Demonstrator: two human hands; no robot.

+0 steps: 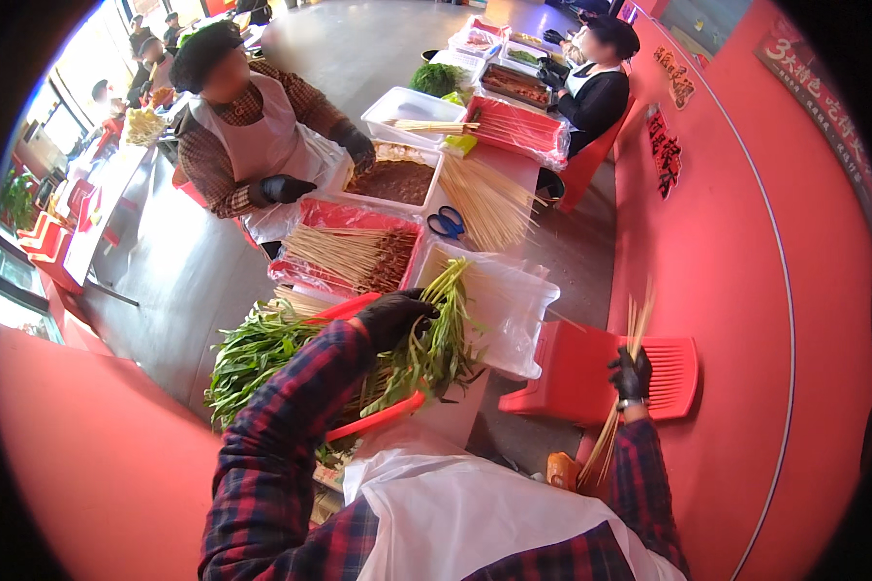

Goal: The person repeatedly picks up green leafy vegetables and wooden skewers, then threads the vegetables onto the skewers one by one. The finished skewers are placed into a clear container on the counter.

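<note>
My left hand, black-gloved, is closed around a bunch of leafy green vegetables, whose leaves hang down over the front of the table. Below it, a red basket holds a larger heap of the same greens, spilling over its left side. Off to the right, my right hand, also gloved in black, grips a bundle of bamboo skewers upright. That hand is in front of a red plastic chair. A white plastic-lined tub stands just beyond the left hand.
A red tray of skewered brown meat lies farther up the table. Beside it are blue-handled scissors and loose skewers. Across the table a co-worker leans by a white tub of brown food. Another person sits far right.
</note>
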